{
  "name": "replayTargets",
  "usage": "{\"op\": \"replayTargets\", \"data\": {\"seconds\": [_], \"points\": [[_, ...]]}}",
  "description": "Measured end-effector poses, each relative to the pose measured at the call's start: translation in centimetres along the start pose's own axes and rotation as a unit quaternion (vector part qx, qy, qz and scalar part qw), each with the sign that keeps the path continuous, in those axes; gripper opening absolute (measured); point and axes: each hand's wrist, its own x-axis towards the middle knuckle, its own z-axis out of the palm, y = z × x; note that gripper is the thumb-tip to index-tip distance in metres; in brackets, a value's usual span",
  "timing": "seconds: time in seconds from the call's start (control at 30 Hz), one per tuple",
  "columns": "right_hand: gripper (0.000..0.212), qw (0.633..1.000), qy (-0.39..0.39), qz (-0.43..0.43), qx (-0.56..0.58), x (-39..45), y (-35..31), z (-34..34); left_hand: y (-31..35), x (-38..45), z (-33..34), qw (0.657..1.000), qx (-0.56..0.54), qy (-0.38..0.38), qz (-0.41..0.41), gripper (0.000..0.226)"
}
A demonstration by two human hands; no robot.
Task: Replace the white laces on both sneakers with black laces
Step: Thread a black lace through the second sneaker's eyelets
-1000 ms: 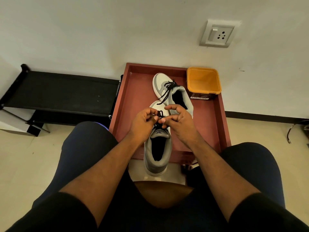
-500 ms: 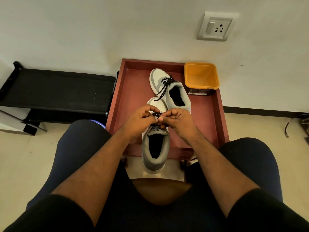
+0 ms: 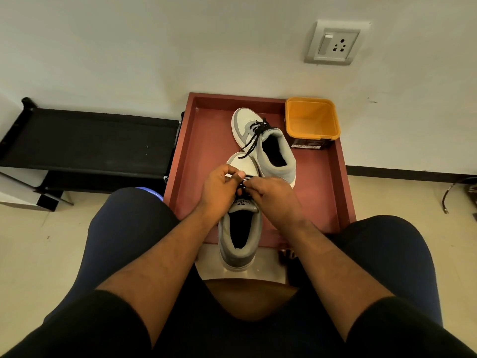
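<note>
1. Two hands met over the near sneaker [image 3: 238,236] at the centre of the view; this shoe lay with its toe toward 12 o'clock and its heel hanging past the near edge of a reddish tray [image 3: 333,177].
2. The left hand [image 3: 220,188] had its fingers curled, thumb and fingertips pinching the black lace [image 3: 242,188] above the tongue.
3. The right hand [image 3: 275,195] was also curled, pinching the same lace from the 3 o'clock side; the fingertips of both hands nearly touched.
4. A second sneaker [image 3: 263,143], already threaded with a black lace, lay on the tray at 12 o'clock from the hands, just beside the first.
5. An orange tub [image 3: 311,120] sat in the tray's far corner at 1 o'clock.
6. A black rack [image 3: 87,140] stood against the wall at 10 o'clock.
</note>
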Motion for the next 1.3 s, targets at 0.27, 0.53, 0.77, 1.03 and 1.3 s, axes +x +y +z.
{"op": "replayTargets", "data": {"seconds": [0.27,0.53,0.77,1.03,1.3], "points": [[0.012,0.995,0.018,-0.052,-0.086,0.6,-0.2,0.8,0.7,-0.1,-0.1,0.999,-0.005,0.014,-0.033,0.034],[0.016,0.987,-0.108,0.056,-0.107,1.6,0.4,0.1,0.6,0.6,-0.4,0.996,0.030,-0.086,-0.023,0.029],[0.018,0.797,-0.227,0.372,0.419,1.7,1.0,-1.9,-0.4,0.2,-0.9,0.988,0.078,-0.119,0.055,0.017],[0.010,0.759,-0.157,0.425,0.468,1.4,0.2,-1.7,-1.1,-0.2,-1.8,0.949,0.272,-0.077,0.139,0.021],[0.019,0.701,-0.050,0.517,0.488,0.7,0.5,-1.7,0.4,-0.6,-4.6,0.943,0.301,-0.097,0.100,0.029]]}}
